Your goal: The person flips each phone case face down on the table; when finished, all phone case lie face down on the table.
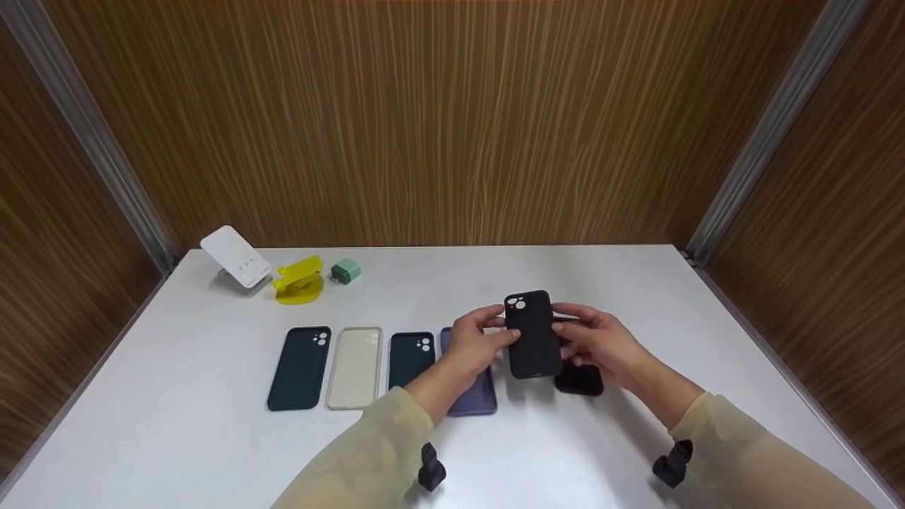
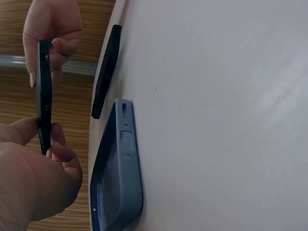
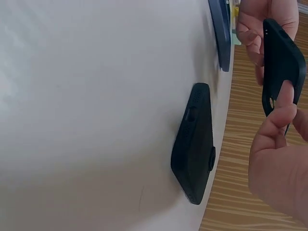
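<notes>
Both hands hold a black phone case (image 1: pixel 535 339) above the table, its back with the camera cutouts toward the head camera. My left hand (image 1: pixel 477 339) pinches its left edge between thumb and fingers. On the opposite edge, the right hand (image 1: pixel 601 343) grips with thumb and fingertips; the right wrist view shows the thumb (image 3: pixel 287 94) against the case's inner face. Below the right hand lies another black phone case (image 1: pixel 580 380), partly covered by that hand. A purple-blue phone case (image 1: pixel 475 396) lies under the left hand, which hides part of it.
Left of the hands lie a dark green case (image 1: pixel 300 371), a cream case (image 1: pixel 355 371) and a second dark green case (image 1: pixel 410 357), partly behind the left forearm. Farther back stand a white stand (image 1: pixel 237 254), a yellow stand (image 1: pixel 299 283) and a green charger plug (image 1: pixel 346 271). Wood-grain panels enclose the table.
</notes>
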Tool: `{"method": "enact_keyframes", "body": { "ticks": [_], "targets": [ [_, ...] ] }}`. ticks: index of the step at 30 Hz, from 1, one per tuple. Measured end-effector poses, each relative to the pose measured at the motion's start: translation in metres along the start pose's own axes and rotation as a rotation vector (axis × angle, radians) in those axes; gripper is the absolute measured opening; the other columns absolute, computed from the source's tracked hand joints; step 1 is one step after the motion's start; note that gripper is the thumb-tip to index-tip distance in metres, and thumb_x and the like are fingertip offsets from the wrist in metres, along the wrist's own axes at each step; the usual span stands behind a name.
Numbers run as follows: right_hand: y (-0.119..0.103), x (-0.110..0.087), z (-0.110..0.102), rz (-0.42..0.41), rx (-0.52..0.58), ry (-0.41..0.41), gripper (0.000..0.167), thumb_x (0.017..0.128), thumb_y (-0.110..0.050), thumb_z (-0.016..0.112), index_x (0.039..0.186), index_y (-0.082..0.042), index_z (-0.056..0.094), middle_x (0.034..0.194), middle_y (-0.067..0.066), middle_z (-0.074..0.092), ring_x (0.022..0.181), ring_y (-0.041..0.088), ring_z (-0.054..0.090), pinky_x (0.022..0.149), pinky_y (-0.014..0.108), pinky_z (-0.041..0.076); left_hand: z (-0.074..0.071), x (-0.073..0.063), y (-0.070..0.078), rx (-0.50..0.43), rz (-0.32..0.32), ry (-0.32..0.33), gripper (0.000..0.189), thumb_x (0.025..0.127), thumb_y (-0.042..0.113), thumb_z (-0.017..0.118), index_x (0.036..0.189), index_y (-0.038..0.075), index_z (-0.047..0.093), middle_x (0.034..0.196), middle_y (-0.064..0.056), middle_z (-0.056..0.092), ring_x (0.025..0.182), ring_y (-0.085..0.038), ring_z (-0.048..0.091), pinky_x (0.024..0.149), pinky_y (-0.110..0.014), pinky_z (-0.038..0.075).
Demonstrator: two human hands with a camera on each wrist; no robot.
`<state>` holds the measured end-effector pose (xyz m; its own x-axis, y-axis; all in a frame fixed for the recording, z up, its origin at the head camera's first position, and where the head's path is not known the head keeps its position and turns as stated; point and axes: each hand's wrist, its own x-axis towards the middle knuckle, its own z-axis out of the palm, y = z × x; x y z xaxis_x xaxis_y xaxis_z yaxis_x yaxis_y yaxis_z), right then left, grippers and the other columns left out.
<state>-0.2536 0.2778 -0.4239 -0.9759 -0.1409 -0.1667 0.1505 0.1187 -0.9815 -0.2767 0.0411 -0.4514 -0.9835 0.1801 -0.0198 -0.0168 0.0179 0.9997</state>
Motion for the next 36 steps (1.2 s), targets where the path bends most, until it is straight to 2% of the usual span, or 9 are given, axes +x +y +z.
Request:
{"method": "enact_keyframes", "body": {
  "ticks": [4, 6, 8, 13, 18, 24, 28, 32, 36],
  "targets": [
    [0.003, 0.002, 0.002, -0.013, -0.067, 0.020, 0.056, 0.103, -0.016, 0.071, 0.154, -0.003, 0.052, 0.101, 0.004, 0.076, 0.072, 0.015, 0.065, 0.065, 0.027, 0.052, -0.002, 0.000, -0.001, 0.025, 0.015, 0.006, 0.053, 0.090, 0.008, 0.083, 0.140, 0.004, 0.068, 0.116, -0.007, 0.073, 0.121, -0.027, 0.059, 0.092, -0.033, 0.050],
    [0.004, 0.002, 0.002, -0.023, -0.096, 0.027, 0.055, 0.103, -0.015, 0.071, 0.153, -0.002, 0.054, 0.098, 0.004, 0.075, 0.073, 0.016, 0.066, 0.065, 0.028, 0.052, -0.003, -0.001, -0.002, 0.041, 0.010, -0.001, 0.054, 0.089, 0.009, 0.084, 0.140, 0.006, 0.068, 0.117, -0.006, 0.073, 0.119, -0.026, 0.059, 0.092, -0.032, 0.050],
    [0.005, 0.002, 0.003, -0.034, -0.123, 0.028, 0.055, 0.102, -0.014, 0.071, 0.153, -0.001, 0.053, 0.099, 0.003, 0.075, 0.076, 0.017, 0.066, 0.066, 0.028, 0.051, -0.004, -0.002, -0.002, 0.053, 0.008, -0.012, 0.056, 0.088, 0.008, 0.085, 0.141, 0.007, 0.068, 0.119, -0.006, 0.072, 0.110, -0.024, 0.061, 0.087, -0.030, 0.051],
    [0.004, 0.001, 0.004, -0.049, -0.194, 0.031, 0.058, 0.102, -0.013, 0.072, 0.155, -0.002, 0.052, 0.109, 0.007, 0.072, 0.088, 0.020, 0.065, 0.074, 0.031, 0.049, -0.007, -0.004, -0.001, 0.055, 0.026, -0.045, 0.062, 0.085, 0.000, 0.084, 0.143, 0.008, 0.066, 0.122, -0.009, 0.069, 0.088, -0.016, 0.064, 0.074, -0.026, 0.053],
    [0.003, 0.002, 0.006, -0.061, -0.279, 0.033, 0.061, 0.100, -0.013, 0.074, 0.156, -0.004, 0.052, 0.121, 0.013, 0.070, 0.097, 0.023, 0.063, 0.080, 0.035, 0.051, -0.008, -0.004, -0.001, 0.057, 0.036, -0.054, 0.062, 0.085, -0.004, 0.083, 0.144, 0.007, 0.065, 0.122, -0.010, 0.068, 0.084, -0.013, 0.065, 0.073, -0.025, 0.054],
    [0.006, 0.004, 0.009, -0.056, -0.351, 0.029, 0.061, 0.099, -0.011, 0.074, 0.155, -0.003, 0.053, 0.122, 0.015, 0.072, 0.103, 0.025, 0.065, 0.092, 0.041, 0.053, -0.009, -0.006, -0.005, 0.079, 0.038, -0.048, 0.063, 0.085, -0.006, 0.082, 0.144, 0.006, 0.065, 0.121, -0.009, 0.068, 0.082, -0.013, 0.063, 0.072, -0.025, 0.055],
    [0.007, 0.004, 0.012, -0.084, -0.397, 0.036, 0.060, 0.098, -0.010, 0.075, 0.153, -0.001, 0.055, 0.120, 0.016, 0.073, 0.105, 0.024, 0.067, 0.096, 0.037, 0.052, -0.010, -0.007, -0.008, 0.099, 0.030, -0.051, 0.065, 0.086, -0.006, 0.082, 0.146, 0.007, 0.063, 0.121, -0.008, 0.067, 0.084, -0.013, 0.063, 0.073, -0.026, 0.056],
    [0.009, 0.005, 0.014, -0.143, -0.439, 0.037, 0.058, 0.096, -0.008, 0.077, 0.150, 0.001, 0.057, 0.114, 0.016, 0.075, 0.103, 0.023, 0.068, 0.091, 0.028, 0.051, -0.010, -0.007, -0.010, 0.137, 0.023, -0.045, 0.065, 0.086, -0.004, 0.084, 0.147, 0.008, 0.063, 0.122, -0.006, 0.067, 0.084, -0.013, 0.062, 0.072, -0.025, 0.055],
    [0.012, 0.006, 0.014, -0.187, -0.479, 0.020, 0.058, 0.095, -0.006, 0.077, 0.148, 0.004, 0.058, 0.108, 0.014, 0.076, 0.100, 0.024, 0.069, 0.088, 0.027, 0.052, -0.011, -0.008, -0.012, 0.147, 0.029, -0.042, 0.064, 0.085, -0.005, 0.083, 0.146, 0.006, 0.063, 0.122, -0.007, 0.067, 0.084, -0.013, 0.062, 0.071, -0.024, 0.053]
  ]
}}
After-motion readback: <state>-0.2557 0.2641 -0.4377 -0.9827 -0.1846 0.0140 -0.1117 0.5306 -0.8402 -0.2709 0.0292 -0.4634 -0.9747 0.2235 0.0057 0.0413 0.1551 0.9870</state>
